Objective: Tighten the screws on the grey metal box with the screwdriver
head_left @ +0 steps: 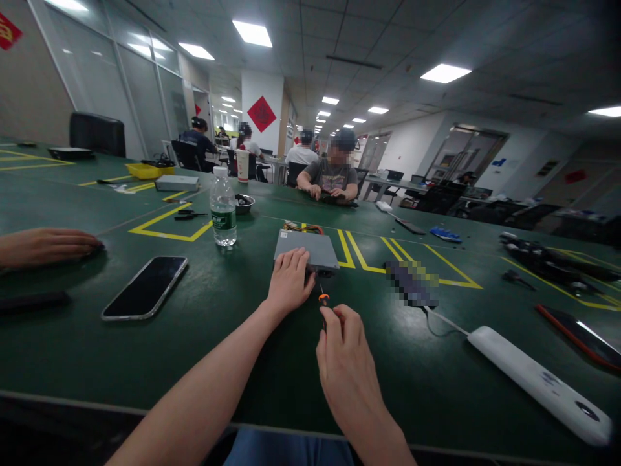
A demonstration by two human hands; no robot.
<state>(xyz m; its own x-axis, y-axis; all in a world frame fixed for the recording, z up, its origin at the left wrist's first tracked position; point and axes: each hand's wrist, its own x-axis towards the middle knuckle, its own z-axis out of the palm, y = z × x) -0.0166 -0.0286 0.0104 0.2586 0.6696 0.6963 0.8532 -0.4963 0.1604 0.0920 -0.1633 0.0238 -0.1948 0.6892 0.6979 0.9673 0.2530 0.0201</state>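
Left hand (291, 278) holds the box (313, 244) flat on the desk (97, 362), fingers over its near edge, while the right hand's (344, 349) fingers pinch a screwdriver (324, 300) aimed at its near side. Danger here: a crooked push could send the tip skidding into the left thumb!

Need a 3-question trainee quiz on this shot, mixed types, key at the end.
1. Multiple choice: what does the wearer's left hand rest on?
a) a paper cup
b) a grey metal box
c) a yellow tray

2. Short answer: which of the wearer's hands holds the screwdriver, and what bright colour shows on it?

3. True or false: the clear bottle stands upright, to the left of the box as seen in this view.

Key:
1. b
2. The right hand; orange
3. True
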